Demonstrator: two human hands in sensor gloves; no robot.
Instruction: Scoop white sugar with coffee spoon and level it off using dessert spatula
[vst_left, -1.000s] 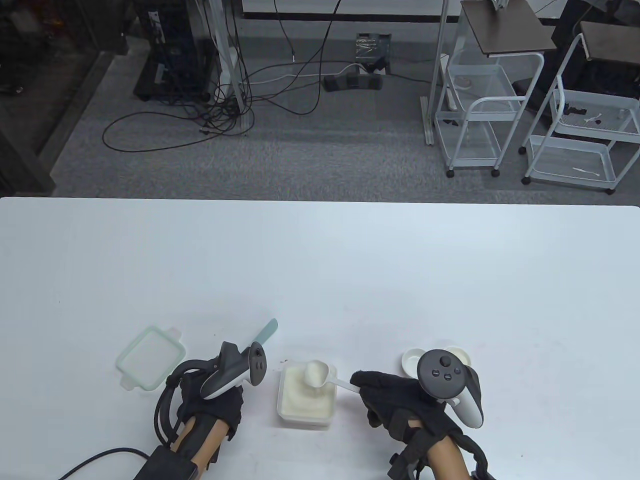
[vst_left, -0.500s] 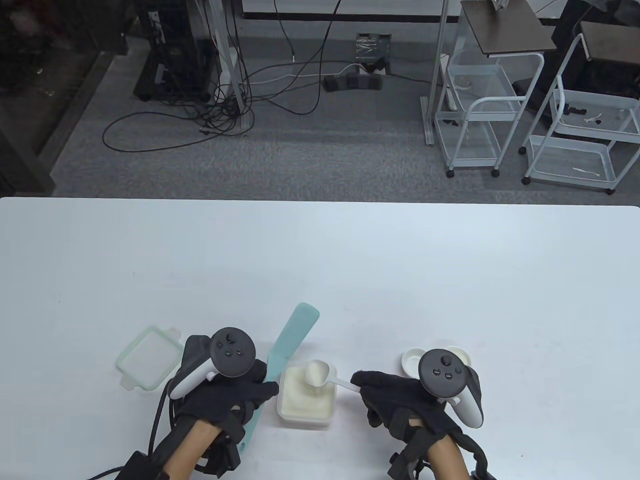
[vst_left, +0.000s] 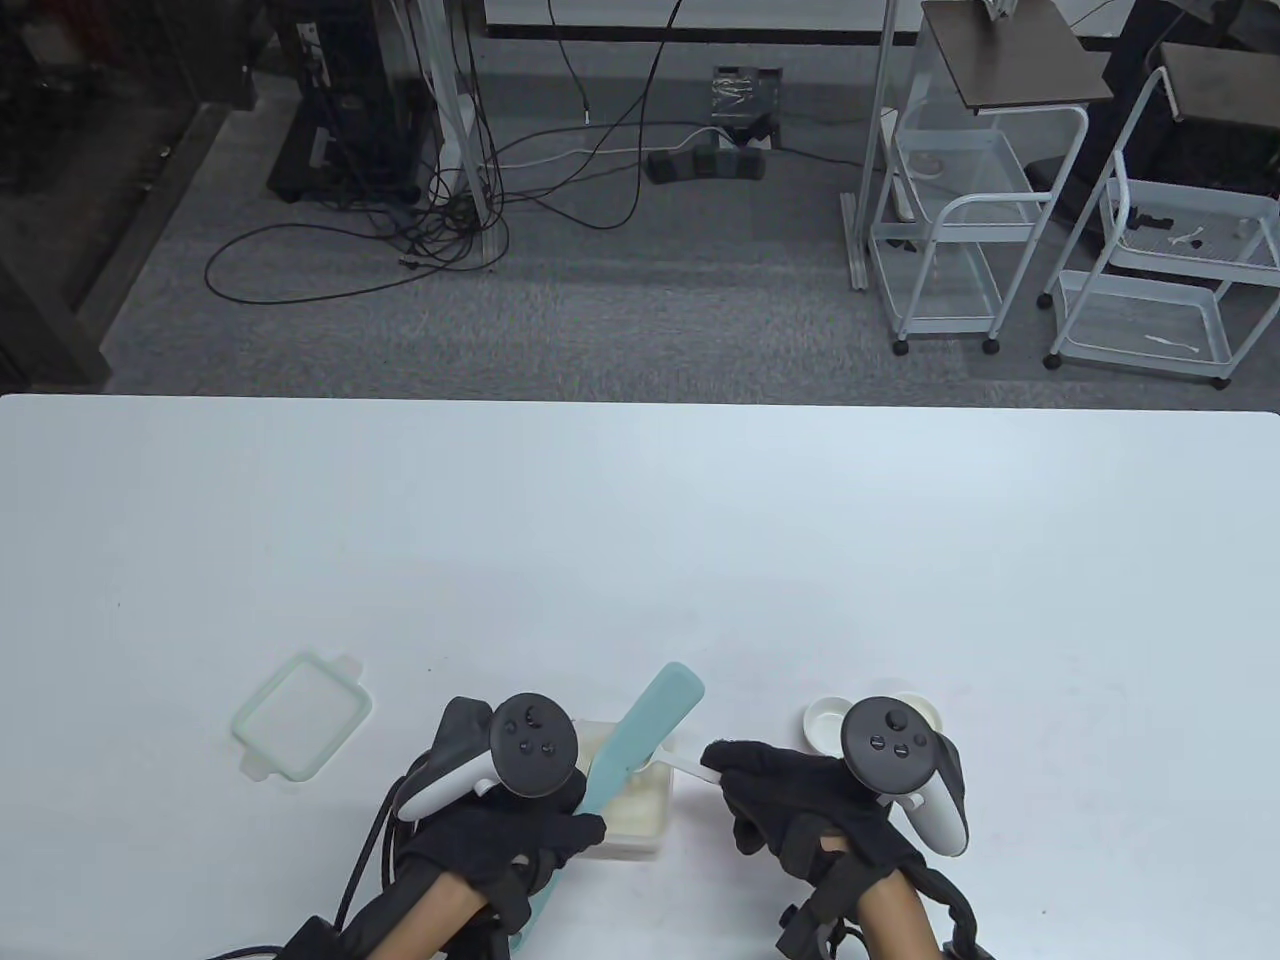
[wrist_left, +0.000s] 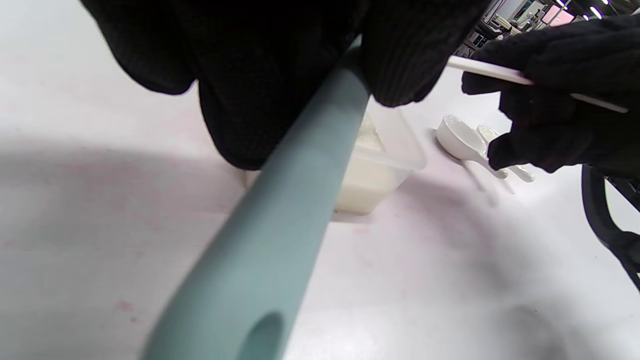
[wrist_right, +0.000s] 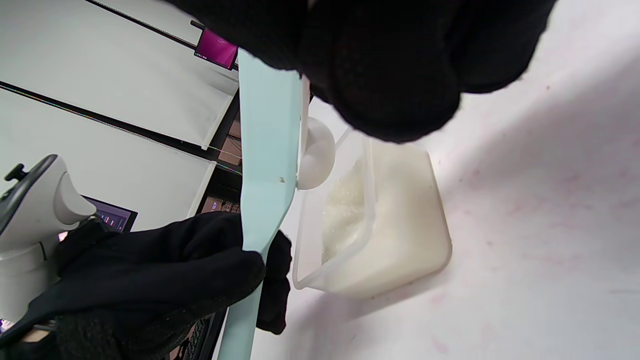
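A clear plastic tub of white sugar (vst_left: 640, 805) stands near the table's front edge; it also shows in the right wrist view (wrist_right: 395, 220). My right hand (vst_left: 775, 790) holds the white coffee spoon by its handle (vst_left: 685, 767) over the tub; the bowl (wrist_right: 316, 152) is hidden under the spatula in the table view. My left hand (vst_left: 520, 835) grips the pale teal dessert spatula (vst_left: 645, 735) by its handle (wrist_left: 280, 220). The blade lies across the top of the spoon bowl (wrist_right: 267, 150).
The tub's green-rimmed lid (vst_left: 300, 715) lies to the left. Two more white spoons (vst_left: 830, 718) lie behind my right hand, also in the left wrist view (wrist_left: 462, 142). The table edge (vst_left: 640, 400) is far behind.
My left hand has turned over and carried the spatula right, from beside the tub to over it. The blade now covers the spoon bowl. My right hand has stayed still.
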